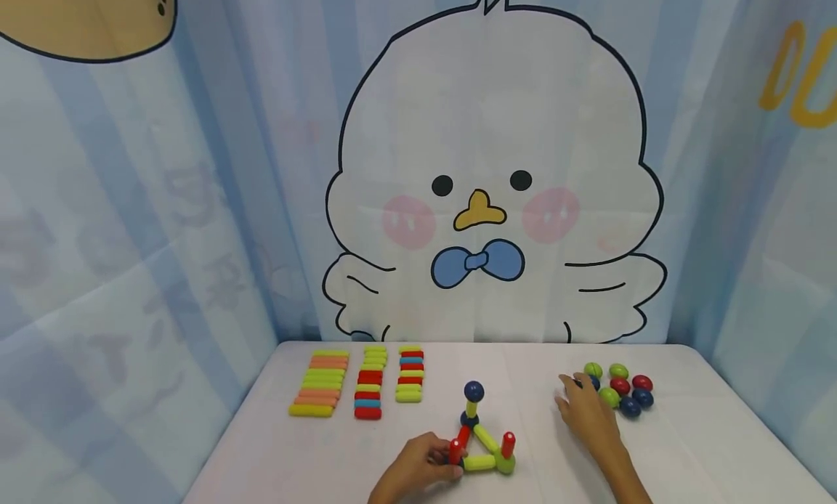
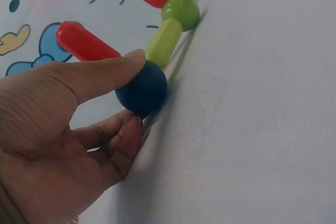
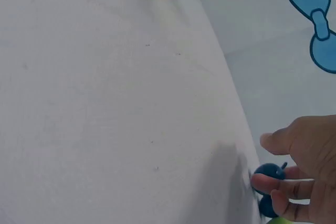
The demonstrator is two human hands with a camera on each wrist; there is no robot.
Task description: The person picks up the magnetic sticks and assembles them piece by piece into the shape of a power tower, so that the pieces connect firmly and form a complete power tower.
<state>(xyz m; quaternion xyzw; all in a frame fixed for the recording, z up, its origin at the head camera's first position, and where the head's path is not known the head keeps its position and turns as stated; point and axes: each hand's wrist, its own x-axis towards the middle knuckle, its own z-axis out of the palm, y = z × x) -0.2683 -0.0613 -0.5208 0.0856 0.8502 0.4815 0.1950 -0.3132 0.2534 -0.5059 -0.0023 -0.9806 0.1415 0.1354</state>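
Note:
A small triangular frame of coloured sticks and balls stands at the front of the table. My left hand [image 1: 420, 462] grips its near-left dark blue ball [image 2: 144, 90], thumb on top and fingers underneath. A red stick [image 2: 86, 41] rises from that ball, and a yellow-green stick [image 2: 164, 45] joins it to a green ball [image 2: 180, 12]. At the far corner, a stick bears another dark blue ball [image 1: 474, 391] upright. My right hand [image 1: 590, 417] is at the loose balls; in the right wrist view its fingers reach over a dark blue ball [image 3: 268, 170], the thumb apart from it.
Three columns of short sticks lie at the back left: yellow-green and orange sticks [image 1: 320, 383], then mixed red, green and blue sticks [image 1: 370, 377], then more sticks [image 1: 410, 380]. Several green, red and dark blue balls [image 1: 631, 407] lie at the right. A printed curtain [image 1: 490, 126] hangs behind.

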